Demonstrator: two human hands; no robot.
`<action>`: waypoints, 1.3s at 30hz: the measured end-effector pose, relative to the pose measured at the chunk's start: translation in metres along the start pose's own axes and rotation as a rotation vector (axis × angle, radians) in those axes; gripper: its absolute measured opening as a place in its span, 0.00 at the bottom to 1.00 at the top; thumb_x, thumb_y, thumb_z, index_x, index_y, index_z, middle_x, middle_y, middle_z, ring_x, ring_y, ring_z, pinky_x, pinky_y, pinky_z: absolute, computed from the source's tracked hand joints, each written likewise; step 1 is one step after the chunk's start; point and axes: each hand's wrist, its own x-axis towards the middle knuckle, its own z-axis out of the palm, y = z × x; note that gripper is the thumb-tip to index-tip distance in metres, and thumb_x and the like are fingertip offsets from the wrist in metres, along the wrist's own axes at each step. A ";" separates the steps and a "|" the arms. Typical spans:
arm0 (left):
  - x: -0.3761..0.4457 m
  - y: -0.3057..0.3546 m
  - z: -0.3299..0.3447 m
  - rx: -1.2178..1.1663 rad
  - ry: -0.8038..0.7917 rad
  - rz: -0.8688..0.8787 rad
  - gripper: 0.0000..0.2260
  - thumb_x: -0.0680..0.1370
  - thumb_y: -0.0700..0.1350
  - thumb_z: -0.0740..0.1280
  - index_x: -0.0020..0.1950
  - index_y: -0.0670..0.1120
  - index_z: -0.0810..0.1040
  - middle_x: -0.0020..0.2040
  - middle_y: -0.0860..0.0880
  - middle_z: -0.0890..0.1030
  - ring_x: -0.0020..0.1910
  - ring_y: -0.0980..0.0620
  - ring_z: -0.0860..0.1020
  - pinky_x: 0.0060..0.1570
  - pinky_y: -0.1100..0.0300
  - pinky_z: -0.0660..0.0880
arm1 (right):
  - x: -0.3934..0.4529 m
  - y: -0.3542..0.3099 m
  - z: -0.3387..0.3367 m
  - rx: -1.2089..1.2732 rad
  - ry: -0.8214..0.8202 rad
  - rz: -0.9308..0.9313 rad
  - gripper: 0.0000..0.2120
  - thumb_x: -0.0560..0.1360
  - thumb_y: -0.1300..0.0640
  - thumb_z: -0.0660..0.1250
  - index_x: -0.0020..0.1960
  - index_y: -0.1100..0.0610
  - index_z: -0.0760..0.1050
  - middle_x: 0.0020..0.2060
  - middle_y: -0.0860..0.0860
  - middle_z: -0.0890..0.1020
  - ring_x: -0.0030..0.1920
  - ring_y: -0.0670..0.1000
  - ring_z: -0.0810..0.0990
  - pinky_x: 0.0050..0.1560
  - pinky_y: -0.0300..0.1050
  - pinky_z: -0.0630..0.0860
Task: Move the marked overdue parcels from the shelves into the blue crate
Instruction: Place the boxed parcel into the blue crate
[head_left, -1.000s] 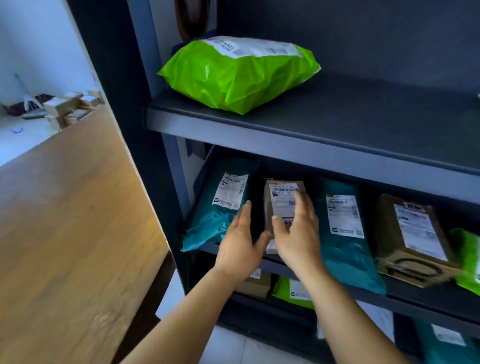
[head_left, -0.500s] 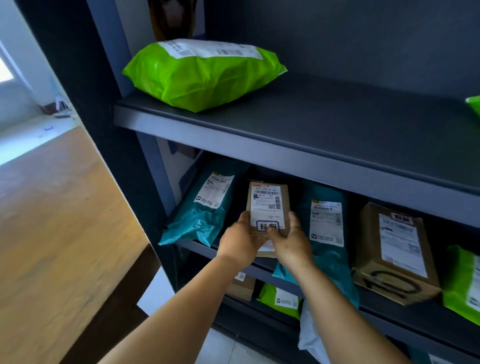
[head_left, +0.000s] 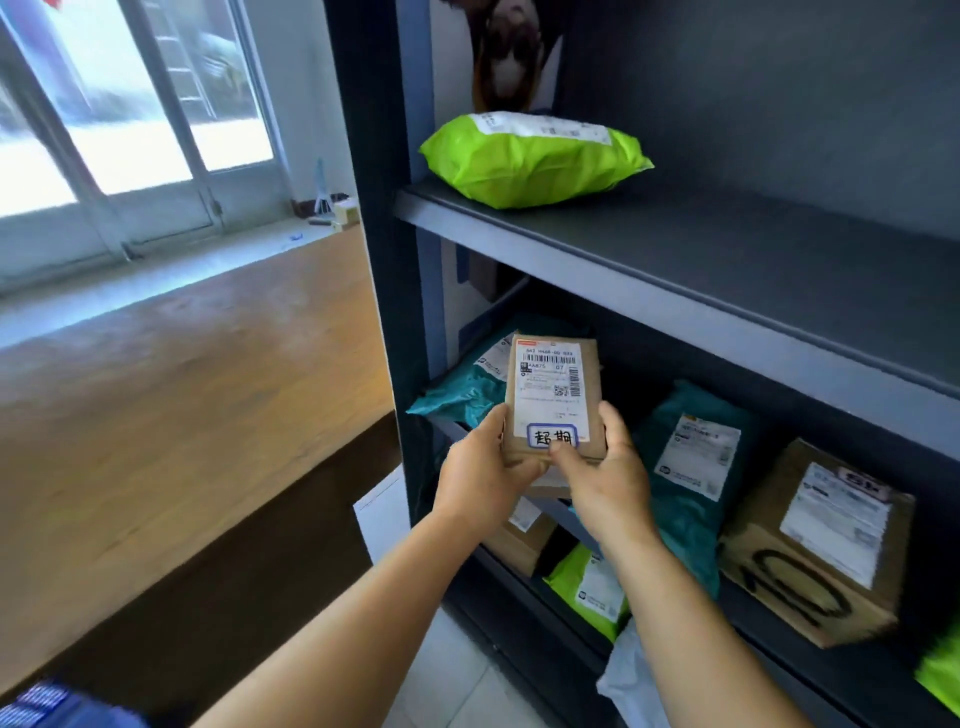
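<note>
A small brown cardboard parcel (head_left: 553, 384) with a white shipping label and a blue-framed handwritten sticker is held upright in front of the middle shelf (head_left: 883, 670). My left hand (head_left: 483, 475) grips its lower left edge and my right hand (head_left: 608, 478) grips its lower right corner, thumb by the sticker. A corner of the blue crate (head_left: 57, 706) shows at the bottom left. Behind the parcel lies a teal mailer (head_left: 462, 389); another teal mailer (head_left: 691, 483) and a brown box (head_left: 810, 545) stand to the right.
A green mailer (head_left: 530, 158) lies on the upper shelf (head_left: 727, 260). Below are a small brown box (head_left: 519, 540), a green mailer (head_left: 592, 592) and a white bag (head_left: 628, 686). A wooden table (head_left: 182, 405) stands at left, beside the dark shelf upright (head_left: 374, 260).
Both hands took hold of the small brown parcel and drew it out from the middle shelf toward me. The view swung left, bringing the window and the crate corner into sight.
</note>
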 end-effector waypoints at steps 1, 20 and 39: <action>-0.009 0.001 -0.007 -0.007 0.019 -0.006 0.24 0.72 0.44 0.73 0.63 0.61 0.69 0.47 0.62 0.80 0.47 0.62 0.80 0.52 0.59 0.78 | -0.008 -0.003 0.002 0.000 -0.011 -0.017 0.34 0.75 0.53 0.68 0.76 0.47 0.56 0.62 0.46 0.78 0.54 0.47 0.77 0.53 0.42 0.73; -0.268 -0.062 -0.184 0.024 0.404 -0.080 0.30 0.73 0.47 0.73 0.72 0.55 0.65 0.55 0.62 0.79 0.49 0.68 0.77 0.48 0.74 0.74 | -0.257 -0.068 0.124 0.063 -0.365 -0.301 0.34 0.74 0.52 0.69 0.76 0.46 0.56 0.65 0.46 0.74 0.62 0.47 0.75 0.61 0.47 0.74; -0.489 -0.192 -0.327 0.001 0.744 -0.362 0.25 0.73 0.46 0.73 0.67 0.57 0.70 0.53 0.61 0.80 0.47 0.66 0.78 0.41 0.74 0.73 | -0.478 -0.083 0.299 0.018 -0.862 -0.368 0.33 0.76 0.56 0.68 0.76 0.48 0.56 0.65 0.45 0.74 0.61 0.44 0.74 0.58 0.39 0.73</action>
